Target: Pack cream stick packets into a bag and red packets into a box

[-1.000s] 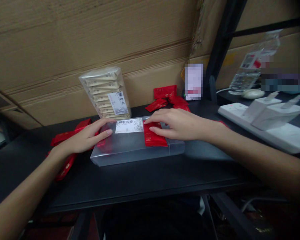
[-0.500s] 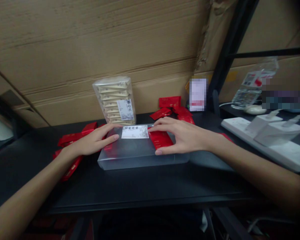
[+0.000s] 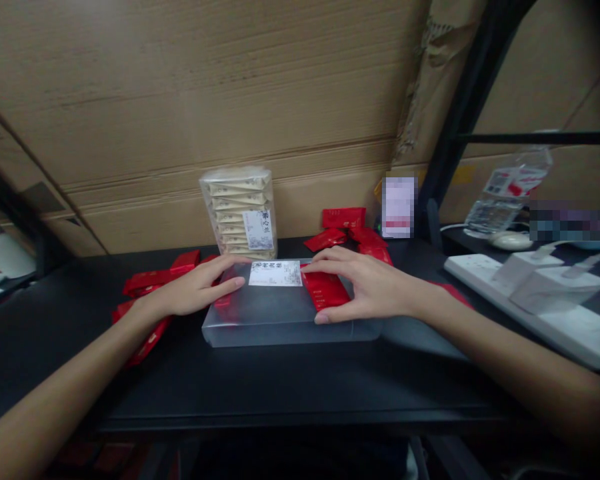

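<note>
A clear plastic box (image 3: pixel 275 320) with a white printed label (image 3: pixel 276 273) lies flat on the black table. My left hand (image 3: pixel 195 288) grips its left back corner, thumb and fingers apart around the plastic. Between the thumb and fingers of my right hand (image 3: pixel 367 283) is a red sachet (image 3: pixel 326 291), at the right half of the box. Whether the sachet is inside the box or on top of it, I cannot tell. More red sachets (image 3: pixel 147 283) lie beside and under my left forearm, and another pile of red sachets (image 3: pixel 344 219) is behind my right hand.
Behind the box stands a filled clear box (image 3: pixel 235 213) of cream sachets, against a cardboard wall (image 3: pixel 230 87). A phone with a blurred screen (image 3: pixel 399 207) leans at the back. To the right are a white power strip (image 3: pixel 535 300) with chargers and a water bottle (image 3: pixel 505 190).
The view has tilted slightly, so everything sits a little lower and to the right. Both hands keep nearly the same hold on the box and the red sachet.
</note>
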The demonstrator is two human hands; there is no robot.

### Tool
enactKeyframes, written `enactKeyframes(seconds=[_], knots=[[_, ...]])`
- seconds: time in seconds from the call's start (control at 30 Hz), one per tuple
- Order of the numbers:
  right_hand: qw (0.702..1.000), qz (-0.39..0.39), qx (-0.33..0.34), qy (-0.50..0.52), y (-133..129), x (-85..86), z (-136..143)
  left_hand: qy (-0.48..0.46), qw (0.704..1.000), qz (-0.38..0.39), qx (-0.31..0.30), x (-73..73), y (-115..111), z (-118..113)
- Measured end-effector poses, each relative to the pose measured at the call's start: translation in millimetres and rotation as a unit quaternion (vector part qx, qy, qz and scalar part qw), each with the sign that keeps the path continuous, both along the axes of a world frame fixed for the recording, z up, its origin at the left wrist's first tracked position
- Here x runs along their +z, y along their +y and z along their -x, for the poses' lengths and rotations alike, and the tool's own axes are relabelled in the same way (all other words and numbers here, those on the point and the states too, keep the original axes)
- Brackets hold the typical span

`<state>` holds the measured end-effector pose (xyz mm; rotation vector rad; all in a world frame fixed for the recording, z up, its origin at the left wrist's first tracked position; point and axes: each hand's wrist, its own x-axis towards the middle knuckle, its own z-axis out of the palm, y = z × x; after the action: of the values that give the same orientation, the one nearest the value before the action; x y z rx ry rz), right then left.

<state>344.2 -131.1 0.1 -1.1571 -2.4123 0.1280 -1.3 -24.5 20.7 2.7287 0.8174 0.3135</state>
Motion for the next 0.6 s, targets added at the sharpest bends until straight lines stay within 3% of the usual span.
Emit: enactKeyframes(seconds=[0.6], knots=[[1.0,0.008,-0.003,-0.003,-0.2,0.8,1.0,-0.002,1.0,-0.009,-0.004,0.1,-0.8,-0.6]])
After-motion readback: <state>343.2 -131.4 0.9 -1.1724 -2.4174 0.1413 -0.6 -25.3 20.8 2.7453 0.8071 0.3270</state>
